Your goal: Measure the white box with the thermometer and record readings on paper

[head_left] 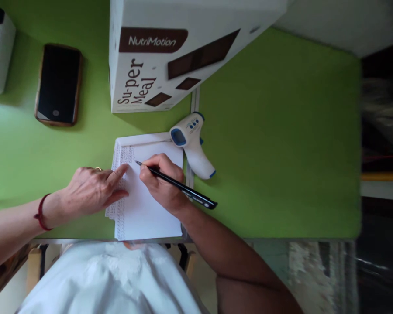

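Right grip (165, 191): pen (198, 195) grasped slantwise, tip directed at the paper (150, 216). Left grip (96, 187): nothing grasped, laid across paper's left edge, presumably as steadying. Paper: placed at bench's (281, 152) near edge, probably for easy reach.

From where I stand, the bench (281, 144) reads plain green. Paper (153, 213): white, patterned with close dark rows of script along one side. Pen (180, 186): glossy black, small pale marks near the rear. Thermometer (196, 152): white, blue trim, blue buttons. Box (157, 67): white, dark brown panels and lettering (its banner name runs white). Bracelet (40, 213): dark red.
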The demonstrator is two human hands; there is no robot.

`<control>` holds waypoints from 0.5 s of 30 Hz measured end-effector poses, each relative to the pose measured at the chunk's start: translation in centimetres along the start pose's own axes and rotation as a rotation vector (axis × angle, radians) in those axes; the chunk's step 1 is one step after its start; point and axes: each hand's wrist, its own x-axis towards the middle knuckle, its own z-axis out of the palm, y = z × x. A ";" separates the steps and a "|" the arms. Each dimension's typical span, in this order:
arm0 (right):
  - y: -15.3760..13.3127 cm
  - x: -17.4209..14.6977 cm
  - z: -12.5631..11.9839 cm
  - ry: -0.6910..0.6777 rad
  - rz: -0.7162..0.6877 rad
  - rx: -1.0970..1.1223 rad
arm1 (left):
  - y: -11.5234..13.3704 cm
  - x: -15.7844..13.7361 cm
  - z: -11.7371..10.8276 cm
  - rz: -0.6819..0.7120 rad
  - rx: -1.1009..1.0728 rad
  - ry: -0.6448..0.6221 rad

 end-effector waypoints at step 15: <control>0.5 -0.2 -0.2 -0.026 0.016 0.002 | 0.0 0.1 -0.1 -0.014 0.005 -0.019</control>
